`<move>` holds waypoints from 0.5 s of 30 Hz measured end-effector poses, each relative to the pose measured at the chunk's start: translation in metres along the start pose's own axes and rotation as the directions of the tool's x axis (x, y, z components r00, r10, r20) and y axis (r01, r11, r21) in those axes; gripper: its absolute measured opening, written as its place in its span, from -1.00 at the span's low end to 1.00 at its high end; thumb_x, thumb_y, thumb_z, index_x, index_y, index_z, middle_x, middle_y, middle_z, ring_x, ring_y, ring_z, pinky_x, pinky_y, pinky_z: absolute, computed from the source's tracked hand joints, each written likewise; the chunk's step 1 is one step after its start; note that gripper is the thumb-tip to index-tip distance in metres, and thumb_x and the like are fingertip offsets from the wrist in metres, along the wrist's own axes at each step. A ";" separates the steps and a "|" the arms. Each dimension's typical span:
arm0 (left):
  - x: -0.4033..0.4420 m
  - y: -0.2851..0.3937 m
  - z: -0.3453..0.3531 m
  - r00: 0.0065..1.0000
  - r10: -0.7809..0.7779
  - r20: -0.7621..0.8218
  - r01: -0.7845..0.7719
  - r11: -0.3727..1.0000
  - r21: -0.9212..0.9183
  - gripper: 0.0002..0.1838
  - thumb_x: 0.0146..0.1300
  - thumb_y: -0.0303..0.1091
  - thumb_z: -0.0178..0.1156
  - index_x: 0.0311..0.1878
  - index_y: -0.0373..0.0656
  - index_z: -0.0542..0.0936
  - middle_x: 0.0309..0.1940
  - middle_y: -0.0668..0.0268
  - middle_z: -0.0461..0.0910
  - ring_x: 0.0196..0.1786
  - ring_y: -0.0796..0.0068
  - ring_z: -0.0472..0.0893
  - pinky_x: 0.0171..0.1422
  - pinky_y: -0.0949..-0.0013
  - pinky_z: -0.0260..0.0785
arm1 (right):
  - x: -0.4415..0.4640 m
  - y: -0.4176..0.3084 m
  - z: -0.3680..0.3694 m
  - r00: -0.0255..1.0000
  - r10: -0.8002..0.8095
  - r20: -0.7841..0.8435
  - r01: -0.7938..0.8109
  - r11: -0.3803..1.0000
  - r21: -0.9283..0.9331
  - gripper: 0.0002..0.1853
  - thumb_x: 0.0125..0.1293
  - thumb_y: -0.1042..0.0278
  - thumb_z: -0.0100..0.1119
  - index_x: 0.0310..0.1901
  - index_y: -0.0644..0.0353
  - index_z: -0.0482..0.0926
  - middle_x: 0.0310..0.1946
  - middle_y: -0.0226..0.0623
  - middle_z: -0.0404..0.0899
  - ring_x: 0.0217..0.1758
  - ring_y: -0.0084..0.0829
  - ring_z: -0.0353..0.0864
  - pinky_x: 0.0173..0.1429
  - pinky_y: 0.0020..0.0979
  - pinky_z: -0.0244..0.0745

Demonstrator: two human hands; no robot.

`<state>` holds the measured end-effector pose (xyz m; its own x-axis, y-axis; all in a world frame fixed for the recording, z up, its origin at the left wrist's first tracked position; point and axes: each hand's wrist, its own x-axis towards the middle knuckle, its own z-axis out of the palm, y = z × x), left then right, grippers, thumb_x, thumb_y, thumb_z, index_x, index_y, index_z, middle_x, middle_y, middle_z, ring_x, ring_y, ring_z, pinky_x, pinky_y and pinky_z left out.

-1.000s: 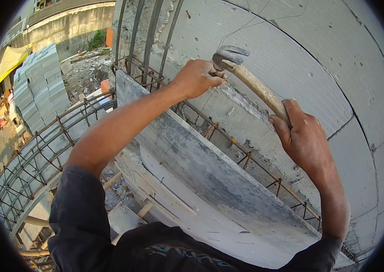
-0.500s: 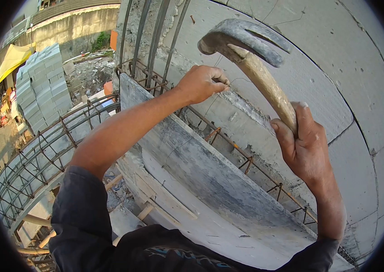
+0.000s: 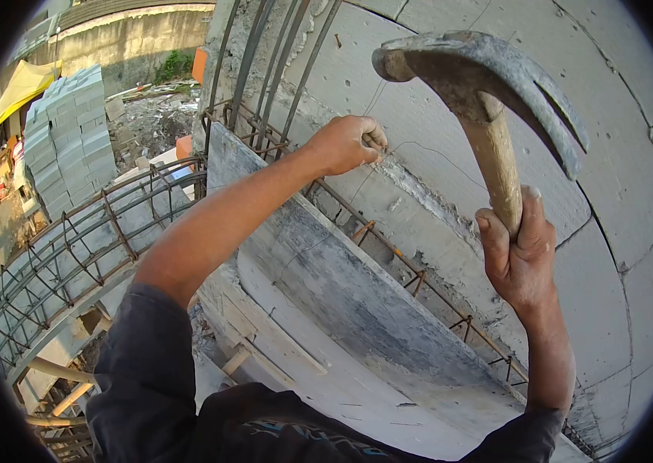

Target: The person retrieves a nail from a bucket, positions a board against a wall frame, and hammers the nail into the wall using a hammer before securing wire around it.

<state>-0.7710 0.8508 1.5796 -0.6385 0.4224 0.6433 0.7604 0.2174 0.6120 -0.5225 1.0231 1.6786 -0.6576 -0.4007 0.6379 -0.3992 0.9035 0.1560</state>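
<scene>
My right hand (image 3: 522,258) is closed round the wooden handle of a claw hammer (image 3: 496,147), raised in front of the wall with its claw pointing right. At the grey block wall (image 3: 427,108), my left hand (image 3: 352,144) is closed with thumb and fingertips pinched together. A thin wire (image 3: 438,154) comes out at those fingertips and loops off to the right; the fingers hide its end. Below the left forearm stands a long grey formwork board (image 3: 342,266), on edge. Rusty rebar (image 3: 396,251) runs in the gap between the board and the wall.
Upright steel bars (image 3: 265,73) rise left of the wall. A curved rebar cage (image 3: 87,239) lies further left. Beyond it are stacked pale blocks (image 3: 72,139), rubble (image 3: 149,123) and a yellow tarp (image 3: 21,89). A small nail (image 3: 338,40) sticks out of the wall.
The hammer has swung right and tilted more upright, with my right hand slightly lower. My left hand stays pinched at nearly the same spot; more of the wire loop shows.
</scene>
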 end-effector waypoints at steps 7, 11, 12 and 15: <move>0.006 -0.016 0.005 0.997 -0.075 0.034 0.074 0.997 0.030 -0.73 0.19 -0.43 0.30 -0.04 -0.27 0.61 -0.22 0.14 0.70 -0.10 0.24 0.69 0.05 0.27 0.51 | 0.001 0.031 0.015 0.938 0.244 0.245 -0.086 0.852 -0.517 -0.74 0.50 0.11 0.14 -0.03 0.12 0.46 -0.42 -0.15 0.70 -0.50 -0.14 0.73 -0.42 -0.16 0.62; 0.015 -0.042 0.020 1.000 -0.021 -0.004 0.021 1.000 0.017 -0.82 0.23 -0.41 0.25 -0.10 -0.18 0.66 -0.18 0.09 0.72 -0.06 0.16 0.71 0.06 0.20 0.52 | 0.000 -0.001 0.002 0.958 0.255 0.134 -0.209 0.935 -0.286 -0.70 0.45 0.09 0.21 -0.01 0.12 0.48 -0.46 -0.21 0.67 -0.52 -0.22 0.71 -0.43 -0.17 0.61; 0.023 -0.059 0.029 0.999 0.046 -0.024 -0.045 0.998 0.051 -0.82 0.23 -0.42 0.25 -0.11 -0.18 0.65 -0.18 0.10 0.72 -0.07 0.17 0.71 0.05 0.20 0.52 | 0.000 -0.005 0.000 0.978 0.181 0.103 -0.156 0.966 -0.208 -0.69 0.44 0.08 0.23 -0.01 0.12 0.48 -0.46 -0.22 0.66 -0.53 -0.24 0.70 -0.43 -0.18 0.61; 0.016 -0.038 0.012 0.999 -0.011 0.033 0.012 1.000 -0.026 -0.82 0.20 -0.47 0.25 -0.12 -0.18 0.65 -0.21 0.13 0.71 -0.09 0.21 0.70 0.03 0.23 0.52 | 0.000 0.009 0.008 0.989 -0.024 0.146 0.071 0.943 -0.326 -0.70 0.43 0.09 0.23 -0.03 0.11 0.49 -0.45 -0.21 0.65 -0.51 -0.25 0.70 -0.44 -0.19 0.61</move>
<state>-0.8087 0.8600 1.5609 -0.6427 0.4488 0.6209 0.7493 0.1995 0.6314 -0.5310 1.0302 1.6736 -0.7341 -0.4400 0.5172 -0.2145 0.8729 0.4382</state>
